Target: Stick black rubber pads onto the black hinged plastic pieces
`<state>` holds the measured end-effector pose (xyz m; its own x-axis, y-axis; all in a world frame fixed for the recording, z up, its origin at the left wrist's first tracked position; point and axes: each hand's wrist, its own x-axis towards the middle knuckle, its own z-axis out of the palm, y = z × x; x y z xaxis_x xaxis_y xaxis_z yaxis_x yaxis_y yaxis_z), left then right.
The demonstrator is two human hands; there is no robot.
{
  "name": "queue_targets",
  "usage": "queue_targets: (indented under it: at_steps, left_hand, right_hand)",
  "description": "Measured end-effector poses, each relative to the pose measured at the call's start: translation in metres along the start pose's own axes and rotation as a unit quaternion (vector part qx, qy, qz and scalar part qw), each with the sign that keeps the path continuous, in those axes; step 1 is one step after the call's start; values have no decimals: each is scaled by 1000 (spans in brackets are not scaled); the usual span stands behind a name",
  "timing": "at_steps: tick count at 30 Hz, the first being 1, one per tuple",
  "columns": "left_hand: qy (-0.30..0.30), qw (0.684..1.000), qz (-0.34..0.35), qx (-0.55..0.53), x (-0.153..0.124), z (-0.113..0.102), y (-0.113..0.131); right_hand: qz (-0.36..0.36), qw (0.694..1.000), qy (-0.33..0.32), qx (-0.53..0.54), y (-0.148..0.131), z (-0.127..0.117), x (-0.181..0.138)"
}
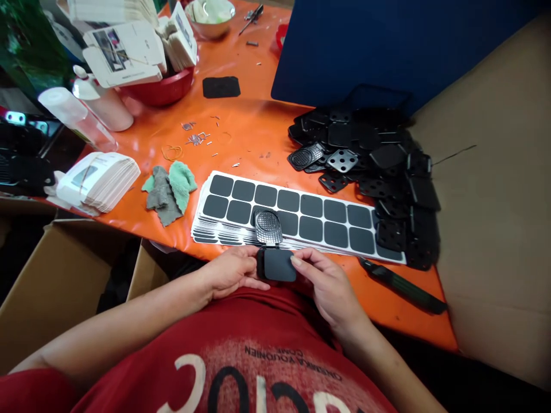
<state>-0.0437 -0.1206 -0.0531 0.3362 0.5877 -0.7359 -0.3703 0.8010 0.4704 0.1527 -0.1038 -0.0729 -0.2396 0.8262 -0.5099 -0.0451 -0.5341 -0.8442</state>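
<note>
Close to my body, my left hand [235,269] grips a hinged black plastic piece [267,228] by its lower plate. The piece is unfolded, and its rounded, grid-patterned part lies over the sticker sheets. My right hand [329,284] pinches a black square sticker [279,265] at its right edge. That sticker lies over the lower plate, slightly right of it; whether it is stuck down I cannot tell. Beneath the raised part is a stack of white sheets [245,225] bearing rows of black rounded-square stickers.
Black plastic pieces [365,149] are heaped at the right beside a cardboard wall [495,201]. A dark cutter knife [404,287] lies near the front edge. At left are cloths [166,195], banded cards [97,180], bottles [103,103] and small metal pins [198,139].
</note>
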Motion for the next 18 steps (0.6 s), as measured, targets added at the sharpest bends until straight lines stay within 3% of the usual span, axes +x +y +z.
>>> queue_targets:
  at_steps: [18]
  left_hand:
    - [-3, 997, 28, 65, -4, 6, 3]
  right_hand:
    - [45, 998, -6, -34, -1, 3, 2]
